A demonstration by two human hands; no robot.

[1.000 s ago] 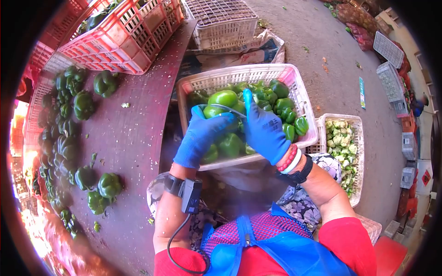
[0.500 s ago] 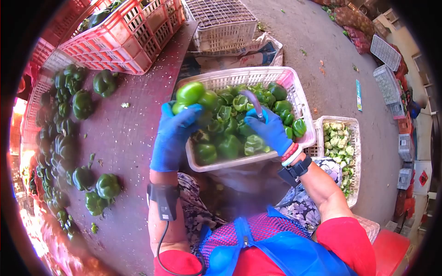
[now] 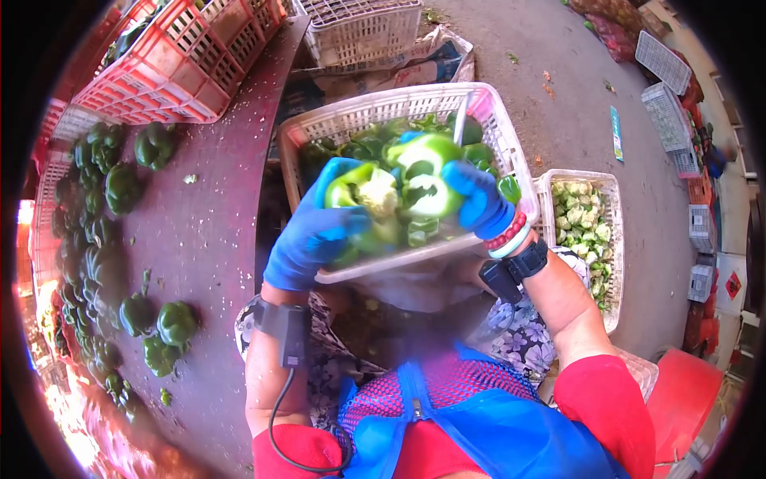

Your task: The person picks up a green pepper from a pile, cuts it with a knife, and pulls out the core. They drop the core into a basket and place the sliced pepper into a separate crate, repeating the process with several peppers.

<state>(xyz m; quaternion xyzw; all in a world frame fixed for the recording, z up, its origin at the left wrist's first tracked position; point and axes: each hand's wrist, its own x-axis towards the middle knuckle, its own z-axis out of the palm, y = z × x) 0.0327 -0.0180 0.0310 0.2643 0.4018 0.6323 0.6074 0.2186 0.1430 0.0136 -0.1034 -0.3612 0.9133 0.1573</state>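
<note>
Over a pale plastic basket (image 3: 307,128) of green peppers, both hands in blue gloves hold opened pepper pieces. My left hand (image 3: 319,227) grips a pepper half (image 3: 377,191) with its pale seed core showing. My right hand (image 3: 477,199) is wrapped round another pepper half (image 3: 431,172), hollow inside, and also holds a knife (image 3: 461,120), whose blade points up and away. The two halves are close together, slightly blurred. Part of my right hand's grip is hidden behind the pepper.
Whole green peppers (image 3: 177,323) lie on the dark red table (image 3: 219,239) at left, below a red crate (image 3: 179,72). A smaller basket (image 3: 614,239) of pale green pieces stands at right. Another crate (image 3: 363,32) is beyond the pepper basket.
The pepper in my left hand, whole before, is now in two opened halves. My right hand has come to it and taken hold of one half. The view has shifted slightly.
</note>
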